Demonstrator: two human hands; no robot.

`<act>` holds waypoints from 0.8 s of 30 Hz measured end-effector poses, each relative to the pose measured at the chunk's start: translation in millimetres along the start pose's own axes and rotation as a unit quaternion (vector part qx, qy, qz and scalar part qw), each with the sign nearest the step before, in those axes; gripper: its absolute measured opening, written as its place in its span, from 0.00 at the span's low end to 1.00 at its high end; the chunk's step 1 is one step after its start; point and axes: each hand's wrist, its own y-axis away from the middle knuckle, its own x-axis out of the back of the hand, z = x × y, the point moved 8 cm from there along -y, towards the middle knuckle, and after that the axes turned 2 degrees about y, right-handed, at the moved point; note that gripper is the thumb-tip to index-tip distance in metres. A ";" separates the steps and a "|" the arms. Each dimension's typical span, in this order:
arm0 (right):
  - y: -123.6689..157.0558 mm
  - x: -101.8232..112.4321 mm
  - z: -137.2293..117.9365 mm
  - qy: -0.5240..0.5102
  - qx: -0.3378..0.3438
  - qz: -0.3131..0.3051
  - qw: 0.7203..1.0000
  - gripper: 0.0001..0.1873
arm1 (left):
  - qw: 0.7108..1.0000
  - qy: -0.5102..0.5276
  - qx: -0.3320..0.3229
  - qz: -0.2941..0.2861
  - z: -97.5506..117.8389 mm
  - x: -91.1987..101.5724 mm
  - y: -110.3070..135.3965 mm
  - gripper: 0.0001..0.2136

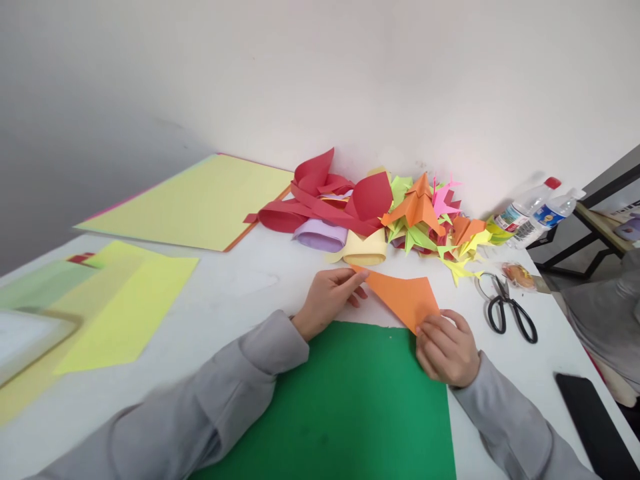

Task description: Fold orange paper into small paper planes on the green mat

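Between both hands an orange piece of folded paper [403, 297] is held up, tilted, over the far edge of a green sheet [350, 400]. My left hand [330, 297] pinches its narrow pointed end between thumb and fingers. At the wider end, my right hand [446, 347] grips the lower right corner, with the fingers curled over it. The green sheet lies flat on the white table, partly covered by my left sleeve. Just beyond the orange paper stand a cream paper roll [367, 250] and a lilac paper roll [320, 235].
Red paper strips [315, 193] and a pile of folded paper shapes [417, 207] lie against the wall. Black-handled scissors [510, 310], bottles [530, 207] and a black phone-like slab [593, 417] are at right. Large yellow sheets [190, 200] and loose yellow paper [130, 300] lie left.
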 end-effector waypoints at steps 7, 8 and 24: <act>4.1 -13.7 -7.4 -0.041 0.053 -0.047 0.997 0.05 | 0.994 0.106 0.027 0.023 -2.6 3.5 -3.7 0.16; 4.9 -14.8 -7.6 -0.046 0.055 -0.050 0.996 0.04 | 0.993 0.111 0.025 0.023 -2.1 3.4 -3.6 0.17; 3.4 -16.1 -10.0 -0.076 0.059 -0.062 0.993 0.06 | 0.991 0.135 -0.010 0.014 2.0 3.8 -3.0 0.15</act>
